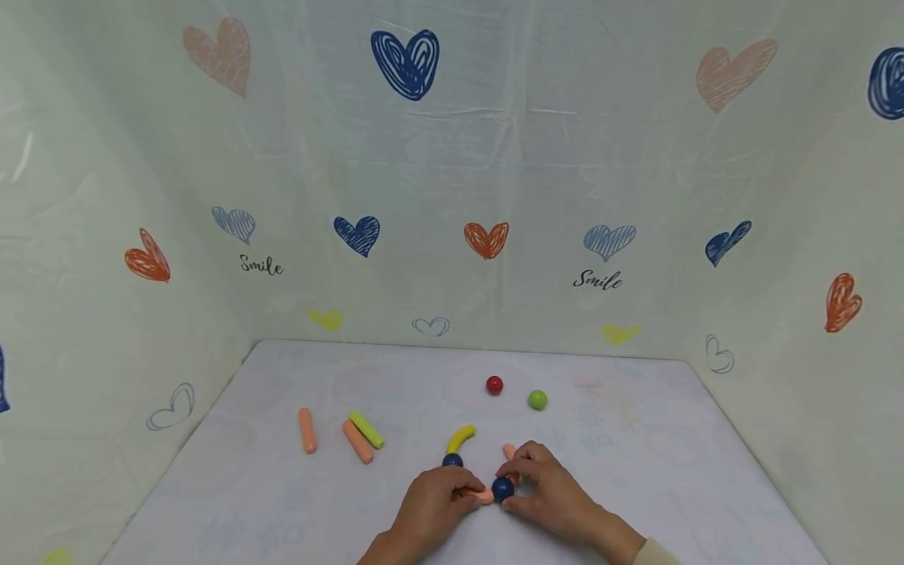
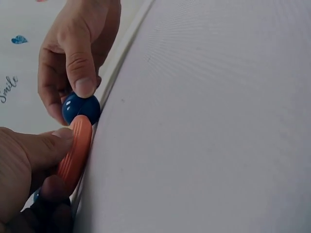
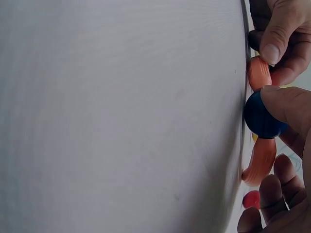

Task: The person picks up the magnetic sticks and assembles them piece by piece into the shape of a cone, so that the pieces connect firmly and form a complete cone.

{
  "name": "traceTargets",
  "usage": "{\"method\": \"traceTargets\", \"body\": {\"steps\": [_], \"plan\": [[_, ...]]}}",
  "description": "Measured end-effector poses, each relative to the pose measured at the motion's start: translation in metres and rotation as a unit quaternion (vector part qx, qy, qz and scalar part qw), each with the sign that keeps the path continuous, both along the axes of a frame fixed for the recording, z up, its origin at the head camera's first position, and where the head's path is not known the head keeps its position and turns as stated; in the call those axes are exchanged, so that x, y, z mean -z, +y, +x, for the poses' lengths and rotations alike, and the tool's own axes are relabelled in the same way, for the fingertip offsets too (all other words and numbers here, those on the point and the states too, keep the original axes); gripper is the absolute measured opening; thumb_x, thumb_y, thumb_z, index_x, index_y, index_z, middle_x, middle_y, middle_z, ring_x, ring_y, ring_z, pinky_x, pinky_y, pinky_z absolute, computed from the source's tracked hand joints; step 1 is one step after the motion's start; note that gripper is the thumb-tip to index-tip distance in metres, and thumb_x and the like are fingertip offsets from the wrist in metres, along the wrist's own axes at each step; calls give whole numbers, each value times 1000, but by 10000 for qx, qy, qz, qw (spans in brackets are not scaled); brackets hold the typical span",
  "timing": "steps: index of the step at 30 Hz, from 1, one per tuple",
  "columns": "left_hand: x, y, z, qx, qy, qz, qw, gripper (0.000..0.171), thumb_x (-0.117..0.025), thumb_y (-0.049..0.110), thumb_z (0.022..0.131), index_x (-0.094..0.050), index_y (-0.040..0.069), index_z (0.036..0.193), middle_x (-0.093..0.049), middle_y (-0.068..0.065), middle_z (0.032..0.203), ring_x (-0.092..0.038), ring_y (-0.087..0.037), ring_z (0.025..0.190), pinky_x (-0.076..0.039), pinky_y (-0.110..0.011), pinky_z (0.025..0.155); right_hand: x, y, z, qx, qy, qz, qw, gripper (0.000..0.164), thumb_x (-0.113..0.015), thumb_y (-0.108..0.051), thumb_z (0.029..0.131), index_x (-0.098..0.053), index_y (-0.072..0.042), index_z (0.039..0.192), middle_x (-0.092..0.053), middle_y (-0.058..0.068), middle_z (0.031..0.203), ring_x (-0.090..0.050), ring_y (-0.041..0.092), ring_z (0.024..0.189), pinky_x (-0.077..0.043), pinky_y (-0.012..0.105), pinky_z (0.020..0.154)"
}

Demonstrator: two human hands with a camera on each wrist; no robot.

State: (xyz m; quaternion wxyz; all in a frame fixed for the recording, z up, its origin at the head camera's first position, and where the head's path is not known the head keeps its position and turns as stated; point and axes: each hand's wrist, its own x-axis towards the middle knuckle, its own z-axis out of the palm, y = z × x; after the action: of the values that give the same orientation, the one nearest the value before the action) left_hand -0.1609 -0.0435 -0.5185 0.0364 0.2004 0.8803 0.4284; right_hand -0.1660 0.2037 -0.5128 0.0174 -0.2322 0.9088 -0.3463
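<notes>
My left hand (image 1: 432,506) pinches a ridged orange rod (image 2: 77,155) between thumb and fingers, low over the white table. At the rod's end sits a glossy blue ball (image 1: 503,490), which my right hand (image 1: 558,490) holds between thumb and fingers. A second, curved orange rod (image 3: 261,162) meets the other side of that ball, in the right wrist view. Just beyond my left fingers, another blue ball (image 1: 453,460) adjoins a curved yellow rod (image 1: 462,437). My left fingers partly cover the rod they hold.
To the left lie an orange rod (image 1: 307,430), another orange rod (image 1: 357,441) and a green rod (image 1: 366,430) side by side. Farther back are a red ball (image 1: 494,385) and a green ball (image 1: 538,399). A heart-printed curtain (image 1: 452,180) surrounds the table (image 1: 233,479).
</notes>
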Motion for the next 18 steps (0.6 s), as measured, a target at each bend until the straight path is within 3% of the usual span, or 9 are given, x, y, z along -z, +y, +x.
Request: {"method": "traceTargets", "body": {"steps": [3,10,18], "plan": [[-1,-4,0,-94,164,107,9998,9,-82,26,93,-81,25,101,-68,20,92,-56,5,78,-50,-20,69,1,2,0,-7,32,-16,10000,30,-89,-27,85,-75,-30,111,-50,-17,107,-49,3,102,-50,25,90],[-4,-11,-6,-768,508,68,9957,16,-85,19,90,-79,22,105,-65,14,103,-54,1,83,-50,-21,72,-2,5,0,-76,-154,-15,9999,28,-85,-29,90,-75,-32,116,-51,-15,111,-50,6,107,-49,27,94],[-11,-10,-9,-937,-139,-478,9944,30,-86,24,89,-78,20,118,-62,8,109,-50,-5,80,-43,-22,64,-2,8,-1,-58,-226,43,9997,27,-84,-32,91,-74,-33,117,-51,-14,112,-52,8,108,-50,28,95]]}}
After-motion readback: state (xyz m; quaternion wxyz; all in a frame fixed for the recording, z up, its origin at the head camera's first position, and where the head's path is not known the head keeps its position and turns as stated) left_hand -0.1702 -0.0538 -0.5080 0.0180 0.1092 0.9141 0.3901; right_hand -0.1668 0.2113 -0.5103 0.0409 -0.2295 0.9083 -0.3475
